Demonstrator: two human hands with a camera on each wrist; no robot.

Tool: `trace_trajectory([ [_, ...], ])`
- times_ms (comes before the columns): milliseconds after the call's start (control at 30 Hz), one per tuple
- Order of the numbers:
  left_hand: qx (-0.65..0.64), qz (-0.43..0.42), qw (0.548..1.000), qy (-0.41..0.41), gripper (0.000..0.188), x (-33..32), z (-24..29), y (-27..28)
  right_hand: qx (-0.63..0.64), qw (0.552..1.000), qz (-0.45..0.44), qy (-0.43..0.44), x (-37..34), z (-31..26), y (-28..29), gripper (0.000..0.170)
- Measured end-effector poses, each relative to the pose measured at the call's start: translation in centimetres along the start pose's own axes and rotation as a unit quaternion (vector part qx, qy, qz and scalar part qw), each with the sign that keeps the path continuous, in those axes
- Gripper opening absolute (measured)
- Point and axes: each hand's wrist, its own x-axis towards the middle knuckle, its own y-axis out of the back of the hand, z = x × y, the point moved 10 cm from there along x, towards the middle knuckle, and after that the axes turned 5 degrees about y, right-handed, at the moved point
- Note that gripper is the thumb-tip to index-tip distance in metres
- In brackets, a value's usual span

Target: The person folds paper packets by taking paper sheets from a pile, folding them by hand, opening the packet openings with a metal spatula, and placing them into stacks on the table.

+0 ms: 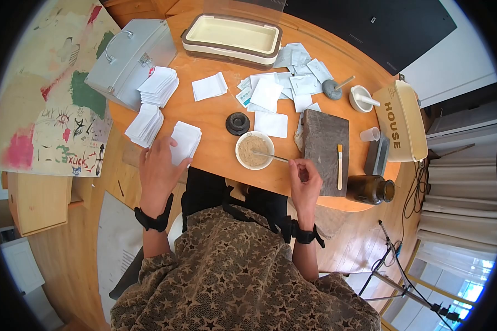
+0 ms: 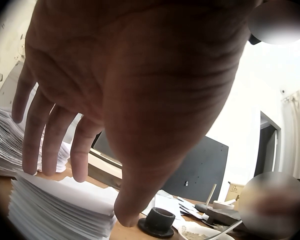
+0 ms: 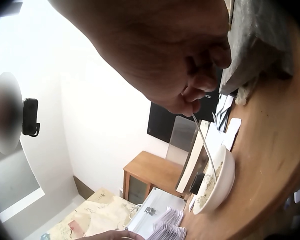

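Note:
With thumb and fingertips, my right hand [image 1: 305, 179] pinches the end of a slim metal-handled tool [image 1: 273, 157]. Its lower end sits hidden in beige powder in a white bowl [image 3: 229, 177] near the table's front edge. My left hand [image 1: 161, 168] hovers over a stack of white paper packets [image 1: 186, 139], its fingers fairly straight. In the left wrist view, the fingertips hang at the top of the stack [image 2: 60, 212] and the thumb comes down by its right side. A black round ring-shaped piece [image 1: 238, 123] lies just behind the bowl.
Two more packet stacks [image 1: 144, 125] stand by a silver case [image 1: 132, 60] at left. Loose sachets [image 1: 290, 83] spread behind the bowl. At right are a dark stone slab [image 1: 323, 143] bearing a brush [image 1: 340, 165], a brown jar [image 1: 367, 190], a mortar [image 1: 360, 95] and a HOUSE bin [image 1: 403, 121].

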Motion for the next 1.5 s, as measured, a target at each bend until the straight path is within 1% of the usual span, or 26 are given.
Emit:
trace_trajectory([
  [100, -0.002, -0.002, 1.000, -0.004, 0.054, 0.1, 0.1, 0.0, 0.006, 1.000, -0.001, -0.005, 0.0, 0.1, 0.0, 0.014],
  [200, -0.009, 0.021, 1.000, -0.017, 0.053, 0.5, 0.4, 0.6, 0.009, 1.000, -0.003, -0.013, -0.1, 0.1, 0.1, 0.015],
  [267, -0.007, 0.043, 0.998, -0.048, 0.052, 0.9, 0.7, 1.0, 0.007, 1.000, -0.005, -0.016, 0.0, 0.1, 0.2, 0.015],
  [367, -0.020, 0.059, 0.996, -0.070, 0.048, 1.5, 1.3, 1.5, 0.011, 1.000, -0.002, -0.018, 0.0, 0.2, 0.3, 0.015],
  [533, -0.011, 0.056, 0.994, -0.096, 0.045, 2.9, 2.6, 2.0, 0.012, 1.000, -0.005, -0.015, -0.1, 0.3, 0.1, 0.016],
  [600, -0.009, 0.053, 0.994, -0.100, 0.044, 3.8, 2.9, 2.1, 0.011, 1.000, -0.007, -0.020, 0.0, 0.1, 0.3, 0.016],
  [667, 0.000, 0.064, 0.989, -0.130, 0.043, 4.9, 3.6, 2.4, 0.009, 1.000, -0.008, -0.023, 0.0, 0.0, 0.4, 0.016],
  [700, 0.000, 0.066, 0.989, -0.130, 0.043, 5.7, 3.6, 2.3, 0.013, 1.000, -0.006, -0.024, 0.1, 0.0, 0.5, 0.016],
  [767, 0.021, 0.058, 0.983, -0.172, 0.042, 7.3, 4.4, 1.6, 0.018, 1.000, -0.003, -0.023, 0.2, -0.2, 0.6, 0.016],
  [800, 0.021, 0.060, 0.983, -0.172, 0.042, 8.4, 4.5, 1.3, 0.016, 1.000, -0.001, -0.020, 0.2, -0.3, 0.7, 0.016],
  [867, 0.030, -0.014, 0.987, -0.159, 0.040, 10.9, 4.6, -1.1, 0.014, 1.000, 0.002, -0.016, 0.1, -0.5, 0.9, 0.016],
  [900, 0.029, -0.012, 0.986, -0.161, 0.040, 12.1, 5.0, -1.8, 0.009, 1.000, 0.003, -0.019, 0.1, -0.6, 1.1, 0.016],
  [967, 0.035, -0.040, 0.987, -0.154, 0.043, 14.2, 5.4, -3.8, 0.004, 1.000, 0.006, -0.020, 0.0, -0.7, 1.3, 0.017],
  [1100, 0.050, -0.052, 0.983, -0.171, 0.045, 17.6, 6.0, -6.4, 0.012, 0.999, 0.013, -0.029, -0.2, -0.4, 1.9, 0.016],
  [1167, 0.091, -0.070, 0.979, -0.167, 0.048, 18.9, 5.8, -7.8, 0.008, 0.999, 0.015, -0.029, -0.3, -0.2, 2.1, 0.016],
  [1233, 0.104, -0.079, 0.978, -0.161, 0.050, 19.8, 5.6, -8.5, 0.019, 0.999, 0.019, -0.044, -0.4, 0.3, 2.2, 0.016],
  [1367, 0.135, -0.099, 0.974, -0.150, 0.056, 20.4, 5.2, -9.8, 0.010, 0.999, 0.022, -0.037, -0.4, 0.1, 2.4, 0.016],
  [1500, 0.146, -0.097, 0.973, -0.153, 0.059, 20.5, 4.9, -10.3, 0.004, 0.999, 0.019, -0.034, -0.4, 0.1, 2.3, 0.016],
])
